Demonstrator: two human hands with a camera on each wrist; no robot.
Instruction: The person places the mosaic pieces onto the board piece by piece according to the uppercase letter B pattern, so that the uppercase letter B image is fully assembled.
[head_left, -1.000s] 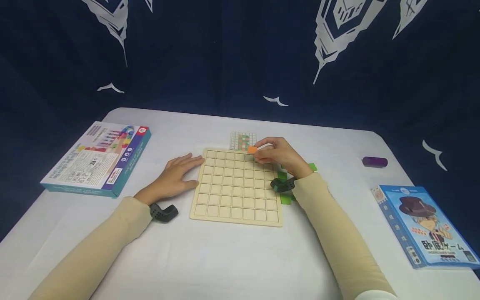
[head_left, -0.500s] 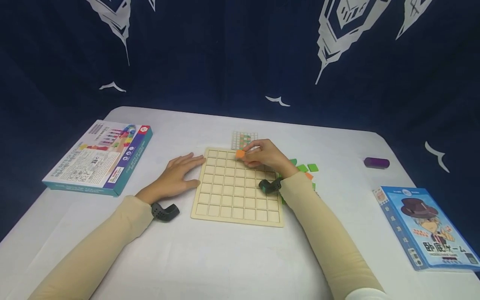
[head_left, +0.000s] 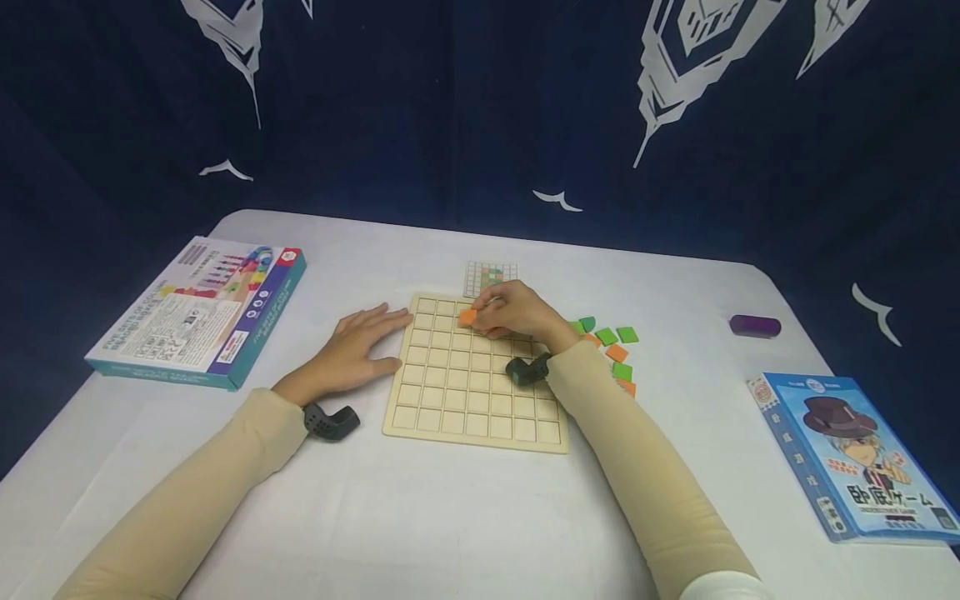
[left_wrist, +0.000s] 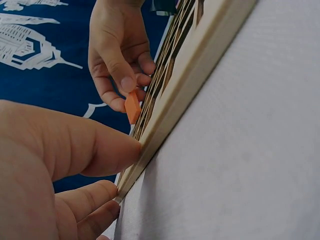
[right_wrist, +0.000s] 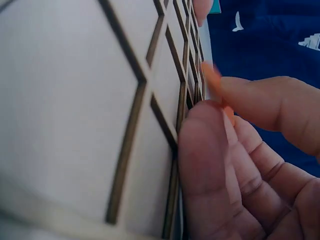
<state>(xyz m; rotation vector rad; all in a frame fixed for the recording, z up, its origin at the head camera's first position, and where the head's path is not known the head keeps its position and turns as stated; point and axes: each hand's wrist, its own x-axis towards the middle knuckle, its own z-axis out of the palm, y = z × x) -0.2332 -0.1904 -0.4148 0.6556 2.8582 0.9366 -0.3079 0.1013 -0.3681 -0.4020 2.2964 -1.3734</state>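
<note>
A pale wooden grid board (head_left: 442,421) with square recesses lies in the middle of the white table. My right hand (head_left: 517,310) pinches a small orange tile (head_left: 467,317) between thumb and fingertips, close over the board's far rows. In the left wrist view this orange tile (left_wrist: 132,107) is tilted, near the grid surface. My left hand (head_left: 347,352) rests at the board's left edge, fingers spread, with the thumb (left_wrist: 112,150) touching the rim. Right of the board lie loose green tiles (head_left: 627,334) and orange tiles (head_left: 617,353), some partly hidden behind the right forearm.
Just beyond the board lies a small pattern card (head_left: 480,275) showing a coloured grid. A flat game box (head_left: 195,312) is at the left, and a blue game box (head_left: 847,454) at the right. A purple cylinder (head_left: 754,326) lies at the back right.
My right hand has moved left over the board with the orange tile, from its far right part toward the far left. More loose tiles show behind the forearm. The left hand stays put.
</note>
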